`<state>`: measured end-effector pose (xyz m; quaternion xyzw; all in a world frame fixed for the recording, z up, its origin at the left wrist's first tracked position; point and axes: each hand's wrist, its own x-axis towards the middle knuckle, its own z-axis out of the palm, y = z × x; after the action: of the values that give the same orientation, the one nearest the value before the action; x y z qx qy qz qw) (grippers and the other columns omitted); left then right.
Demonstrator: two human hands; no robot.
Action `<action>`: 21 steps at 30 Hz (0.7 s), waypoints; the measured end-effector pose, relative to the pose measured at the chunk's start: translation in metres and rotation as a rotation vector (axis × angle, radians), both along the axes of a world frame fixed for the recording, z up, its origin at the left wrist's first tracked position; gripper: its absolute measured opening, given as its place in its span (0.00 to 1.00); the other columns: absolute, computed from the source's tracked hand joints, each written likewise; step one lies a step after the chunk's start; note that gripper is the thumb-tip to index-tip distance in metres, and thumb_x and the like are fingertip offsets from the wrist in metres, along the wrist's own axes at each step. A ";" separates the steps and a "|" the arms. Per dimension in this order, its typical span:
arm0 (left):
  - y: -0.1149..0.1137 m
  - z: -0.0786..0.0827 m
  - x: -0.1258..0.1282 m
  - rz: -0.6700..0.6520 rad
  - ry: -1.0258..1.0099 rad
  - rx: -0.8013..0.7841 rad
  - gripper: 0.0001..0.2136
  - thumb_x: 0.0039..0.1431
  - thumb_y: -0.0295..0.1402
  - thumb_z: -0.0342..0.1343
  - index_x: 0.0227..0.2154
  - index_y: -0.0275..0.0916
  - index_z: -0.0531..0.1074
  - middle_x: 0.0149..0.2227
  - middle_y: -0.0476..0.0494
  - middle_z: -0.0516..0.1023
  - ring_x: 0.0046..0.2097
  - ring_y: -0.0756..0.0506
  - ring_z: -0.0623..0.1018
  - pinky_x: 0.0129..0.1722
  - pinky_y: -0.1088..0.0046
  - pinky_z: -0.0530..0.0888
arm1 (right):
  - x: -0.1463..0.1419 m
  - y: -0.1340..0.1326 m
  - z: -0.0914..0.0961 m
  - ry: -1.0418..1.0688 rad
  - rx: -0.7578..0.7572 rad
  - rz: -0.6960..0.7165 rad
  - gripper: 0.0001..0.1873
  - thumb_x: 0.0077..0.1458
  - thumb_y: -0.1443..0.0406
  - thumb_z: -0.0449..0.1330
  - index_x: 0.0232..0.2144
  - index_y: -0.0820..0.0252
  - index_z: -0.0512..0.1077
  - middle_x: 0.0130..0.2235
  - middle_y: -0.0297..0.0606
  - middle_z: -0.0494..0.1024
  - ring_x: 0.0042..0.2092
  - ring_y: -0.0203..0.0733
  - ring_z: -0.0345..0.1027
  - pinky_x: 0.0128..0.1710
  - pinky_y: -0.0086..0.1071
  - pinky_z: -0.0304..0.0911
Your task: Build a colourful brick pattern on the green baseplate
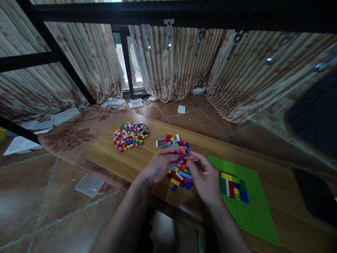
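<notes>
Bricks (184, 174) lie heaped left of the plate (255, 196); sorting or joining them seems the step in hand. Left of the plate, left hand (167, 160) and right hand (204, 172) have fingers curled nearly closed on small bricks, exactly which being too dim to tell; the next move calls for steady pinching

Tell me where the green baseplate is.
In the head view, the green baseplate lies on the wooden table toward the right, between the right hand and a flat black object.
</notes>
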<state>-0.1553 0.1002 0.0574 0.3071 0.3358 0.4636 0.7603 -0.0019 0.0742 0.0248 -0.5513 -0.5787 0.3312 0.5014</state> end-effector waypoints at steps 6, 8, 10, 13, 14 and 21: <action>-0.002 -0.002 0.001 -0.071 -0.015 -0.067 0.17 0.45 0.22 0.60 0.41 0.36 0.77 0.37 0.41 0.79 0.37 0.48 0.78 0.37 0.74 0.73 | -0.001 -0.001 0.005 -0.060 0.072 0.098 0.16 0.55 0.60 0.60 0.47 0.54 0.73 0.44 0.40 0.75 0.43 0.42 0.70 0.43 0.38 0.68; -0.002 -0.003 0.002 -0.080 -0.012 -0.068 0.16 0.47 0.25 0.61 0.41 0.36 0.76 0.36 0.41 0.79 0.36 0.48 0.78 0.37 0.74 0.74 | -0.001 0.000 0.004 -0.083 0.108 0.092 0.14 0.55 0.61 0.60 0.44 0.54 0.74 0.43 0.39 0.75 0.43 0.42 0.70 0.43 0.38 0.68; -0.001 -0.005 0.002 -0.081 0.018 -0.064 0.13 0.50 0.32 0.63 0.40 0.35 0.76 0.35 0.40 0.79 0.34 0.49 0.78 0.35 0.75 0.74 | 0.000 0.000 0.003 -0.119 0.134 0.085 0.13 0.56 0.61 0.59 0.44 0.54 0.74 0.42 0.38 0.75 0.43 0.42 0.70 0.43 0.38 0.68; 0.000 -0.008 0.002 -0.079 0.132 -0.022 0.15 0.50 0.41 0.65 0.34 0.34 0.76 0.30 0.43 0.78 0.28 0.51 0.76 0.31 0.78 0.73 | 0.001 0.000 0.003 -0.217 0.166 0.071 0.13 0.57 0.62 0.59 0.44 0.54 0.73 0.42 0.39 0.75 0.44 0.43 0.70 0.45 0.39 0.67; 0.001 -0.009 0.002 -0.083 0.181 0.005 0.16 0.48 0.42 0.66 0.32 0.34 0.76 0.27 0.45 0.77 0.27 0.53 0.74 0.30 0.79 0.72 | 0.002 -0.001 0.004 -0.257 0.174 0.067 0.13 0.57 0.62 0.58 0.45 0.54 0.73 0.43 0.39 0.75 0.45 0.44 0.70 0.46 0.40 0.66; 0.002 -0.013 0.003 -0.060 0.252 0.009 0.16 0.44 0.42 0.68 0.27 0.33 0.76 0.22 0.48 0.74 0.23 0.54 0.72 0.25 0.80 0.70 | 0.000 -0.002 0.005 -0.369 0.197 0.095 0.15 0.57 0.63 0.58 0.47 0.54 0.72 0.45 0.40 0.76 0.46 0.46 0.70 0.47 0.41 0.67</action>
<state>-0.1523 0.1023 0.0440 0.3760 0.4173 0.3999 0.7243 -0.0019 0.0720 0.0295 -0.5230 -0.7155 0.1899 0.4224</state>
